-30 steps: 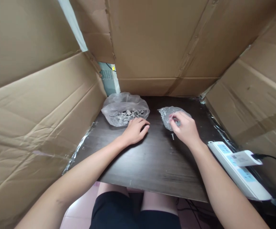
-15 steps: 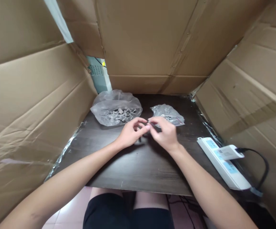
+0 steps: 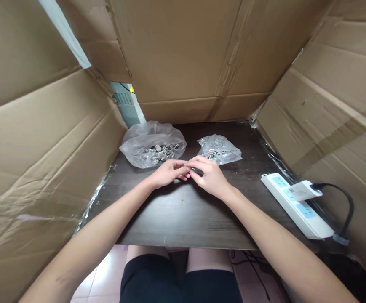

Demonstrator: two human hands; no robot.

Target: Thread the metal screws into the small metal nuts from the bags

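My left hand (image 3: 167, 172) and my right hand (image 3: 209, 176) meet fingertip to fingertip over the dark wooden table (image 3: 185, 210). Both pinch a small dark part (image 3: 197, 171) between them; I cannot make out what it is. Behind my left hand lies a clear plastic bag of small metal parts (image 3: 153, 145). Just past my right hand sits a smaller clear bag of parts (image 3: 219, 149).
Cardboard walls (image 3: 44, 139) close in the table on the left, back and right. A white power strip (image 3: 296, 204) with a black plug and cable lies at the table's right edge. My legs in dark shorts show below the front edge.
My right hand left the small bag and came to the middle. My left hand rose off the table to meet it, and both now pinch the small part together.
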